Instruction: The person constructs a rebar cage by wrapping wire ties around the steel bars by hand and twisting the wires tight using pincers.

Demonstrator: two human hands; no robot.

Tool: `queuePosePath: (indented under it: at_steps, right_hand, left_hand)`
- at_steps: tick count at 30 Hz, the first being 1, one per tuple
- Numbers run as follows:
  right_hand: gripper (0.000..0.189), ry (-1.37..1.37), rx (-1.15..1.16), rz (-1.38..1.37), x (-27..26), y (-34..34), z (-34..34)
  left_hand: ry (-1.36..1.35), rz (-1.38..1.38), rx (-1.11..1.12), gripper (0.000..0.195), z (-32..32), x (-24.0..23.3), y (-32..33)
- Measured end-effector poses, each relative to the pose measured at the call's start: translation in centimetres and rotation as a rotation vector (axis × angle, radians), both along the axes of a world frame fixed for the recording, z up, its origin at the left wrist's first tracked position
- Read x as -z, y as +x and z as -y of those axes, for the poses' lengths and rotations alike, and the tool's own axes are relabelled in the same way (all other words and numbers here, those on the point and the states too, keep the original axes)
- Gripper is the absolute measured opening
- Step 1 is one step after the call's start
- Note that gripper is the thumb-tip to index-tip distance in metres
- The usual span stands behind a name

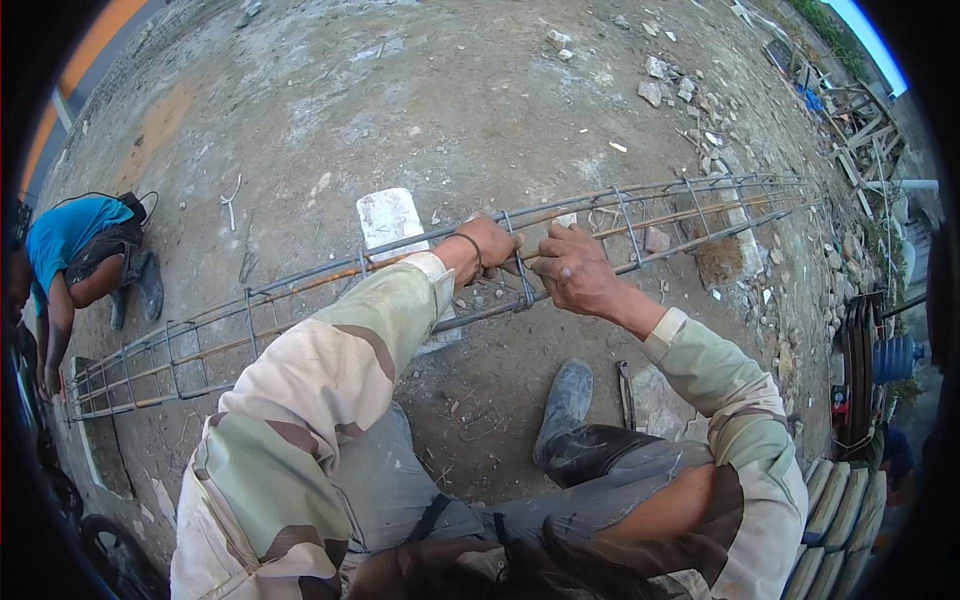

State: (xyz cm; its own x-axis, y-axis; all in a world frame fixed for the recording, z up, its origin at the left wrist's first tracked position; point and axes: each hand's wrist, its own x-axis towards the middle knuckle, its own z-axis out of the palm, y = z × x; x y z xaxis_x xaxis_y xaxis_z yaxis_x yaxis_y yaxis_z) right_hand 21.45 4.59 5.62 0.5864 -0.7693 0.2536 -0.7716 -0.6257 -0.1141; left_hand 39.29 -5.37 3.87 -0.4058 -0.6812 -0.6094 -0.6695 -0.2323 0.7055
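A long rebar cage [300, 283] of lengthwise steel bars and wire stirrups runs across the view in front of me. My left hand [484, 244], with a dark band at the wrist, reaches in at a steel stirrup [517, 259] near the cage's middle, its fingers curled. My right hand [574, 266] is just to the right of that stirrup, fingers bent towards the inner bars. Whether either hand grips a bar or a tie wire is hidden by the fingers. A pale block [390, 217] lies under the cage, left of my hands.
A co-worker in a blue shirt [86, 232] bends over the cage's left end. Broken stones [651, 94] lie at the upper right, and a concrete block [720, 259] sits under the cage's right part. A metal tool [625, 394] lies beside my boot [568, 405]. Scrap wood [866, 135] is piled far right.
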Motion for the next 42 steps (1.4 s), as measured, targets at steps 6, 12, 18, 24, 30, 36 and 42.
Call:
queuePosePath:
  at_steps: [6,12,18,24,30,36,42]
  right_hand:
    - [0.030,-0.061,0.077,-0.040,-1.4,0.5,0.7]
    - [0.042,0.094,0.178,-0.002,1.7,0.7,3.9]
    - [0.034,0.781,0.119,0.343,-1.4,0.9,5.6]
    - [0.042,1.073,0.451,0.926,-1.5,0.0,6.0]
    - [0.048,0.365,0.437,0.337,-2.3,3.9,-0.4]
    - [0.046,-0.040,0.060,0.231,-3.8,1.8,-2.2]
    - [0.021,-0.006,-0.165,0.015,-4.6,2.3,-1.5]
  left_hand:
    - [-0.037,-0.004,-0.014,0.037,0.2,0.7,0.0]
    - [-0.065,-0.006,-0.096,0.041,-0.5,-0.5,-0.5]
    - [-0.008,0.026,-0.149,0.043,-0.8,-1.2,0.2]
    - [0.127,-0.082,-0.201,0.043,0.5,0.9,0.1]
    - [0.359,-0.262,-0.363,0.040,0.6,-0.3,-0.1]
    - [0.261,-0.132,-0.174,0.030,0.2,-1.4,-0.2]
    - [0.305,-0.159,-0.166,0.023,0.9,-0.3,0.2]
